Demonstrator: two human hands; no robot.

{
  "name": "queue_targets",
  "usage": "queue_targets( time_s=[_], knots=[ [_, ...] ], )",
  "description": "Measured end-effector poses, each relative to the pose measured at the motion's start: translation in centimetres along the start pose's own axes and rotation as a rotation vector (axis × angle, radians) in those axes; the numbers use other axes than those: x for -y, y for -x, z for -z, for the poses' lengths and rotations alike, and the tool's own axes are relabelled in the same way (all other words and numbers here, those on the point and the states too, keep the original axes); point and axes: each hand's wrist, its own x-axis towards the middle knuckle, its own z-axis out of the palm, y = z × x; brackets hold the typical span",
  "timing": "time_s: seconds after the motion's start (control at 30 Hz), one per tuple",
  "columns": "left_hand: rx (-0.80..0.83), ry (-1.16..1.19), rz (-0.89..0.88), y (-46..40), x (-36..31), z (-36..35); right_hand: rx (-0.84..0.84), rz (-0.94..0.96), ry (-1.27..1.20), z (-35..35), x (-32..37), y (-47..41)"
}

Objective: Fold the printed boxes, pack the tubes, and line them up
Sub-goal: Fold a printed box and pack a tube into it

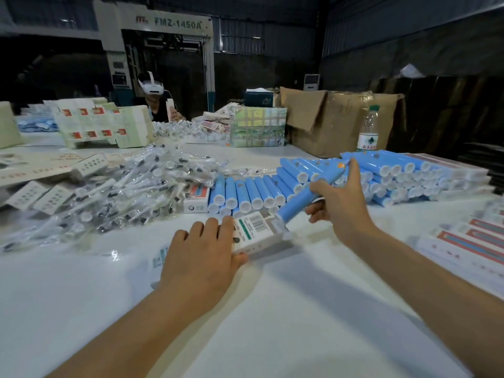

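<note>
**A:** Where is your left hand (203, 251) right now?

**B:** It lies on the white table (272, 309), fingers curled over the near end of the printed box (252, 231) and the thumb tucked against its lower edge. You are gripping the carton so that its open end faces right. The barcode panel faces up.

**A:** And your right hand (342, 203)?

**B:** You pinch a blue tube (305, 199) between thumb and fingers, the index finger stretched out along its upper part. The tube slants down to the left, its white cap end right at the box's open mouth. Whether the cap is already inside, you cannot tell.

**A:** What else is around you?

**B:** Just beyond your hands lies a row of blue tubes (245, 193), caps toward you, and a larger stacked pile of tubes (403, 175) to the right. To the left is a heap of bagged toothbrushes (114, 192). Packed boxes (463, 241) lie lined up at the right edge. Farther back stand a water bottle (368, 129), a brown cardboard carton (335, 121) and stacks of flat printed sheets (103, 124). Another person wearing a white headset (151, 87) sits across the table.
</note>
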Motion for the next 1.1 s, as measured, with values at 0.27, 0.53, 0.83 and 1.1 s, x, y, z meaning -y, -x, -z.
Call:
queue_targets(
  time_s=[0.27, 0.53, 0.83, 1.1],
  knots=[
    [-0.007, -0.052, 0.039, 0.5, -0.7, 0.1, -0.008, -0.116, -0.150, -1.6, -2.1, 3.7],
    [-0.001, -0.022, 0.047, 0.8, -0.8, 0.4, 0.197, 0.006, 0.373, -1.4, -3.3, 5.6],
    [0.062, 0.050, -0.005, 1.2, -0.7, 0.7, 0.094, 0.030, 0.363, -2.0, -2.7, 4.0],
    [0.052, 0.063, -0.027, 1.1, -0.5, 0.9, 0.562, 0.622, 0.857, -12.8, 0.6, 2.2]
  ],
)
